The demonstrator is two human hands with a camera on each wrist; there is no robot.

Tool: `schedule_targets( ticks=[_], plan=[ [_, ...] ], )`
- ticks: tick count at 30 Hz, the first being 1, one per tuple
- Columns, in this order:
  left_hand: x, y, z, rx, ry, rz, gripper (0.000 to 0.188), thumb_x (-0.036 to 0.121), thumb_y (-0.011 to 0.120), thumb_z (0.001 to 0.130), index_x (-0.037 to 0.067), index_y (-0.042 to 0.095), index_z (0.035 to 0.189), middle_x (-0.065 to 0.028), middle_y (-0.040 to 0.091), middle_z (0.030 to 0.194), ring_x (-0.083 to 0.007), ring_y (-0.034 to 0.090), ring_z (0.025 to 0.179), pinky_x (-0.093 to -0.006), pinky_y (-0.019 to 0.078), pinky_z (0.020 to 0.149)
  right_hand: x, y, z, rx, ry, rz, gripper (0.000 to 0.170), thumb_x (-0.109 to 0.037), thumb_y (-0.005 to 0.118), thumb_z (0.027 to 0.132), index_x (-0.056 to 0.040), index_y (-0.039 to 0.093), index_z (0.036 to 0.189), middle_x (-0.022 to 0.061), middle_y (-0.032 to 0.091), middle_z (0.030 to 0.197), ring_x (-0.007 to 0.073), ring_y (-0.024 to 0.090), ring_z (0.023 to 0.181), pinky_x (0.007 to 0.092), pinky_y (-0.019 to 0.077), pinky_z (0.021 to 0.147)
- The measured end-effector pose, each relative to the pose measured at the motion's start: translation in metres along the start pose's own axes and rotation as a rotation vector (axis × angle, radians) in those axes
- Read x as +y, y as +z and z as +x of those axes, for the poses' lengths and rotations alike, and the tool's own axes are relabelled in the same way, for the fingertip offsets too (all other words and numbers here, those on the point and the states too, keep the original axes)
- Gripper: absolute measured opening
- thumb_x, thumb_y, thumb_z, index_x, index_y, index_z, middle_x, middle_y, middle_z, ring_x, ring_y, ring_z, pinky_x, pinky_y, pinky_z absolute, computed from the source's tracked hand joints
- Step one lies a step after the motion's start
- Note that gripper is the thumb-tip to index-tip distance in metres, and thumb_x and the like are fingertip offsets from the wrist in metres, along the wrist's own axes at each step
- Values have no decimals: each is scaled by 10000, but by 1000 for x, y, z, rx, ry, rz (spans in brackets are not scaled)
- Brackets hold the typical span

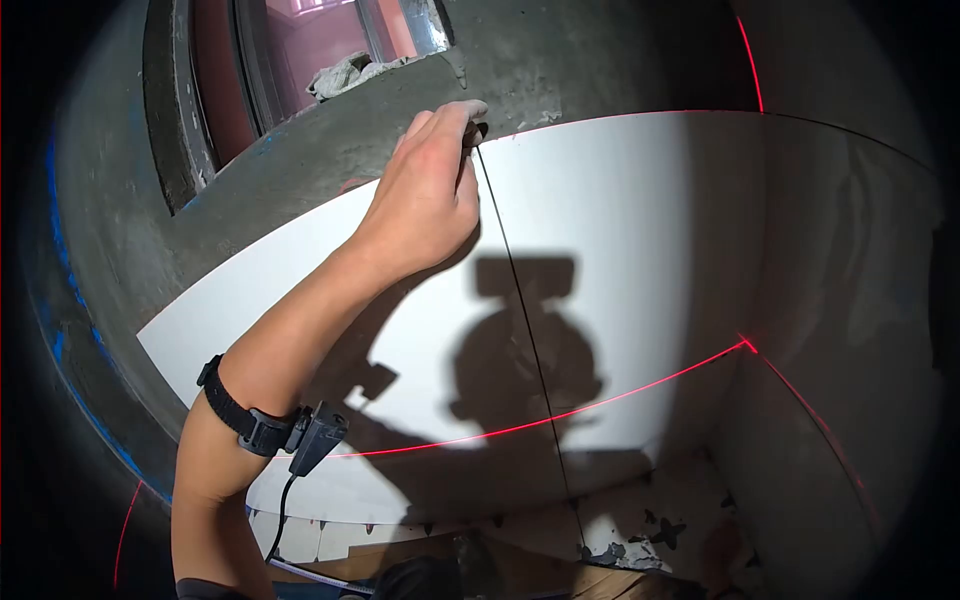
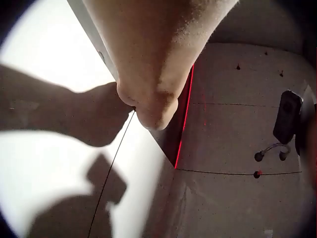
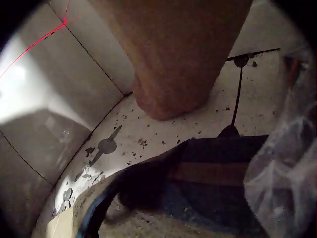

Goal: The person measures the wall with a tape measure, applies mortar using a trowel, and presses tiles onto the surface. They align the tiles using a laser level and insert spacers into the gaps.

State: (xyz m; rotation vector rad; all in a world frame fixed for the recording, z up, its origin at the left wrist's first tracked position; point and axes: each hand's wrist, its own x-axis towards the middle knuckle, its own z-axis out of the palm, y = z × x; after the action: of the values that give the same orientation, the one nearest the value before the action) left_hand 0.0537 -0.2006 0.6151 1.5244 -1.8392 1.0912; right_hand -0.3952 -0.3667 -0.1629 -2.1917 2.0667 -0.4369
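Observation:
My left hand (image 1: 430, 190) reaches up to the top edge of a white wall tile (image 1: 620, 230). Its fingertips touch right where the dark vertical seam (image 1: 515, 270) between two tiles meets the grey cement wall (image 1: 600, 60). Seen from the left wrist, the underside of that hand (image 2: 156, 106) meets its own shadow at the seam's upper end. The right hand (image 3: 171, 96) shows only in the right wrist view, above the floor; its fingers are hidden, so I cannot tell what it holds.
Red laser lines (image 1: 480, 437) cross the tiles and the corner. A window (image 1: 310, 60) with a lump of whitish material (image 1: 350, 75) on its sill is upper left. Grey mortar crumbs (image 1: 630, 555) lie on the floor. Clear plastic (image 3: 282, 178) hangs beside a dark blue bag-like item (image 3: 208, 198).

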Motion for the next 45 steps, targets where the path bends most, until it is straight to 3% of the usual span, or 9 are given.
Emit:
schedule_targets(
  ticks=[4,6,16,24,34,38,39,42,45],
  plan=[
    [0,-2,-1,-24,-33,7,413,-23,525,962,-9,493,1374,-221,602,1186,-367,625,1149,-433,488,1035,-1,6,-4,107,-49,-57,328,-164,527,992,-14,655,1254,184,696,1184,371,680,1043,528,514,895],
    [-1,-2,-1,-26,-40,7,414,-23,526,962,-8,492,1375,-217,604,1187,-363,626,1152,-431,486,1038,13,33,-3,394,-197,-102,340,-165,527,992,-12,647,1270,190,688,1229,366,679,1054,514,516,897],
    [-3,0,-1,-8,-30,-45,417,-27,509,972,6,489,1388,-212,617,1199,-348,633,1140,-426,487,1021,2,12,-3,285,-110,-77,311,-170,601,922,-33,667,1194,184,706,1123,377,702,959,509,539,831],
    [-4,1,-3,25,-44,-4,403,-19,511,974,3,500,1376,-216,615,1181,-352,631,1123,-429,489,1007,-3,-2,-4,21,-28,-25,411,-164,559,934,-7,602,1310,218,646,1312,390,660,1100,541,502,909],
    [11,21,9,125,-34,253,389,22,564,860,-106,574,1227,-263,635,1122,-420,567,1084,-515,448,955,5,7,-7,25,5,-101,404,-178,572,948,-27,616,1320,201,660,1290,364,669,1080,511,517,892],
    [9,23,11,163,8,286,294,21,554,854,-88,595,1123,-268,636,1085,-440,569,1065,-542,463,926,36,40,-10,363,-292,-181,405,-233,571,992,-26,609,1338,171,685,1231,358,673,1079,512,526,917],
    [0,28,12,243,60,372,271,89,598,926,-40,611,1165,-233,658,998,-416,610,941,-494,506,866,32,34,-11,277,-229,-171,390,-228,570,996,-23,612,1325,174,689,1208,358,680,1062,501,537,904],
    [45,18,20,73,-162,272,313,155,525,980,-47,566,1216,-328,595,1134,-499,595,1081,-545,471,970,6,-34,6,9,-85,-57,345,-181,594,983,-25,624,1290,177,691,1173,353,698,1013,467,561,851],
    [7,25,22,170,26,334,300,135,547,948,-42,585,1187,-333,631,1074,-489,610,1056,-539,470,968,11,-21,-2,176,-116,-36,257,-124,614,957,-30,640,1194,169,688,1128,357,702,972,462,561,819]
  ],
)
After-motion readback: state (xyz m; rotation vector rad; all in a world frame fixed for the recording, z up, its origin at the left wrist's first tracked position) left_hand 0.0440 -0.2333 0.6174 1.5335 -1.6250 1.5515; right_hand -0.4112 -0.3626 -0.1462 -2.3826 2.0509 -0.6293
